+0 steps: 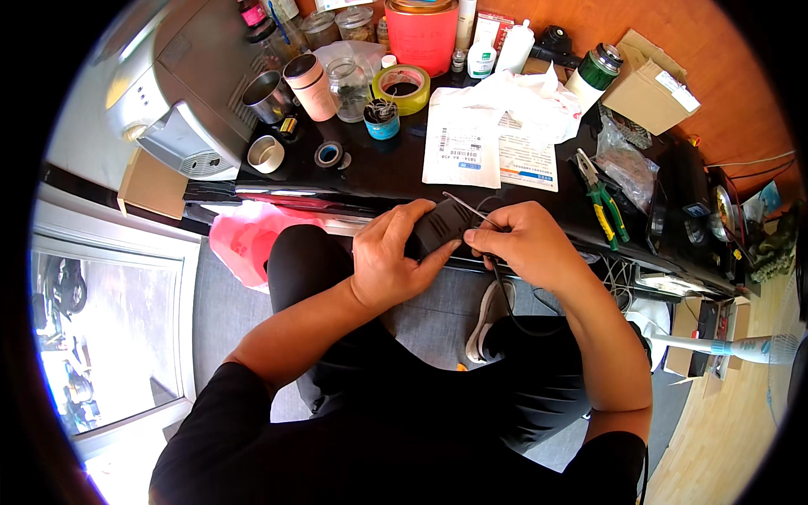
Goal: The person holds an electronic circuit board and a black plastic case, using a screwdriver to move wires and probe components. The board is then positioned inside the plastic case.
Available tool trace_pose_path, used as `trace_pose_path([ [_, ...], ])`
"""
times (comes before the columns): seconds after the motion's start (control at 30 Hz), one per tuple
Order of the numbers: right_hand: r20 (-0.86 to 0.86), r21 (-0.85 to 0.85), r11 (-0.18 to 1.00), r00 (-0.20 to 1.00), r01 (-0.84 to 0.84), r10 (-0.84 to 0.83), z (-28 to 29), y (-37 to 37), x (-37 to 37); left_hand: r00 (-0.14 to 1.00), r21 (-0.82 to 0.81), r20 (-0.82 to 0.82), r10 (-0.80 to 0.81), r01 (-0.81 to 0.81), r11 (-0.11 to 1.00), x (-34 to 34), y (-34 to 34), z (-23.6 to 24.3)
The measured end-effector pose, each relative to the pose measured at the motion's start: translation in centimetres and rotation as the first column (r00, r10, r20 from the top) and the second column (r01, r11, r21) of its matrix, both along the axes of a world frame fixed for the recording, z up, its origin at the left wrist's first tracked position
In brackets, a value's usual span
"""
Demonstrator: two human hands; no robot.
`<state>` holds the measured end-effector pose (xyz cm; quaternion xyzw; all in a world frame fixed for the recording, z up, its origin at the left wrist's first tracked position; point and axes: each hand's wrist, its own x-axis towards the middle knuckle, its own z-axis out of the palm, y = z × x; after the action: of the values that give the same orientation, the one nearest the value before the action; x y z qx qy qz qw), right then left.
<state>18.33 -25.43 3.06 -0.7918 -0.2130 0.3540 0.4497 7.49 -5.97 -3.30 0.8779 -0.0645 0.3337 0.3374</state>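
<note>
Over my lap at the desk's front edge, my left hand (391, 252) is wrapped round a small black box (443, 225) with slots in its face. My right hand (526, 244) is closed in a pinch at the box's right side. From its fingers a thin metal-looking rod (465, 204) slants up to the left, across the far corner of the box; its exact kind is unclear. A black cable (507, 303) hangs below the right hand and curves over my right thigh. The fingertips partly hide where cable and box meet.
On the black desk (379, 172) lie green-and-yellow pliers (602, 206), a white package (461, 143), a roll of yellow tape (401, 87) and a small blue tin (381, 122). Behind stand jars, a thermos (595, 74) and a red bucket (421, 38). A pink bag (252, 240) hangs at left.
</note>
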Motion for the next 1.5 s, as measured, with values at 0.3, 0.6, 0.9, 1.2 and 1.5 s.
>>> trace_pose_path([
  [0.3, 0.143, -0.159, 0.987, 0.989, -0.006, 0.029, 0.4, 0.5, -0.2, 1.0, 0.082, 0.018, -0.007, 0.005, 0.997, 0.4, 0.2, -0.1],
  [0.6, -0.025, -0.036, 0.997, 0.998, -0.061, 0.06, -1.0, -0.1, 0.7, 0.986, -0.146, -0.165, -0.003, -0.021, 0.989, 0.2, -0.7, -0.2],
  [0.9, -0.357, 0.081, 0.994, 0.933, 0.076, -0.042, -0.3, 0.4, 0.2, 0.978, -0.214, -0.208, 0.005, -0.05, 0.976, 0.1, -0.7, -0.4],
  [1.2, -0.434, 0.089, 0.989, 0.898, 0.122, -0.072, -1.7, 0.7, -0.1, 0.992, -0.106, -0.121, -0.023, 0.01, 0.994, -0.1, 0.1, -0.6],
  [1.5, -0.373, 0.103, 0.983, 0.922, 0.15, -0.102, -2.3, 0.4, -0.1, 0.996, -0.14, -0.078, -0.046, 0.035, 0.99, 0.1, -0.2, -0.2],
])
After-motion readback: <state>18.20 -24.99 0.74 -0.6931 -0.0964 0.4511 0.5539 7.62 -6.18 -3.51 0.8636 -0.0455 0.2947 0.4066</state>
